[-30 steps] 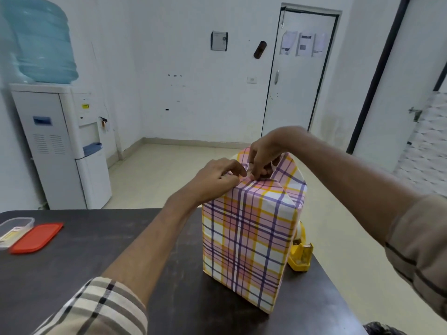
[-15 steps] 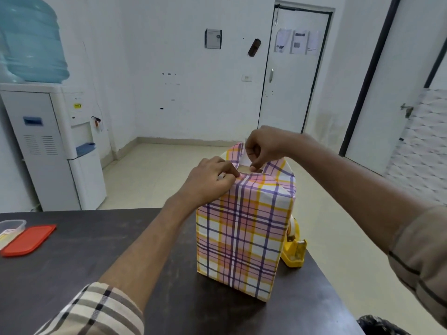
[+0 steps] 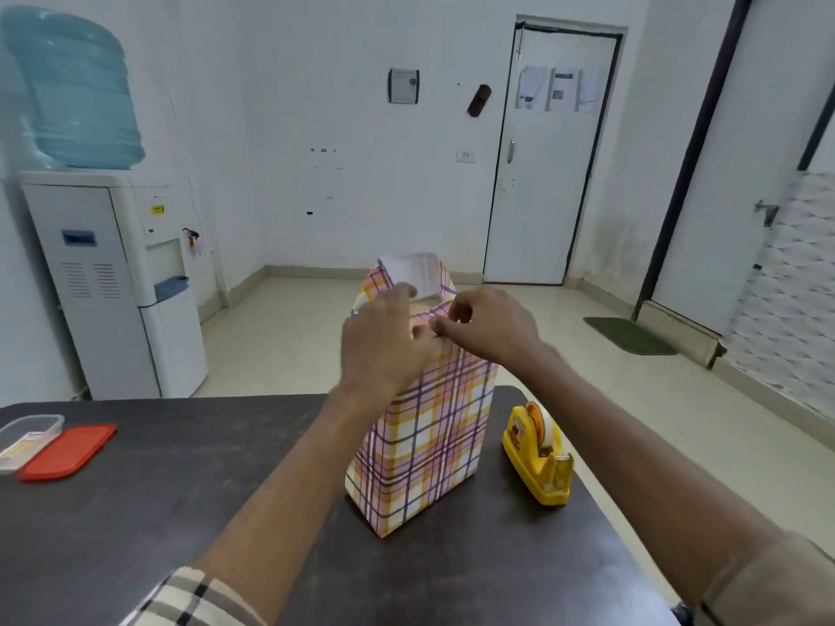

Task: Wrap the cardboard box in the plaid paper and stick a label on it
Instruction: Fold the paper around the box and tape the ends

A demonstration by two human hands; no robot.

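Wrapped box (image 3: pixel 420 445) stands upright mid-frame; your right hand (image 3: pixel 490 329) pinches its open paper top (image 3: pixel 413 275), left hand (image 3: pixel 384 350) alongside, grip unclear.

White walls (image 3: pixel 339 106), closed door (image 3: pixel 546 173), water dispenser (image 3: pixel 113 282), tiled floor (image 3: pixel 565 390).

From my station I record two sleeves. The left sleeve (image 3: pixel 189 600) is checked cloth, beige and white crossed by dark grey stripes. The right sleeve (image 3: pixel 768 585) is tan, with a stitched band along its hem. The left forearm (image 3: pixel 280 481) and right forearm (image 3: pixel 632 445) are uncovered down to the left hand (image 3: pixel 384 350) and right hand (image 3: pixel 492 329).
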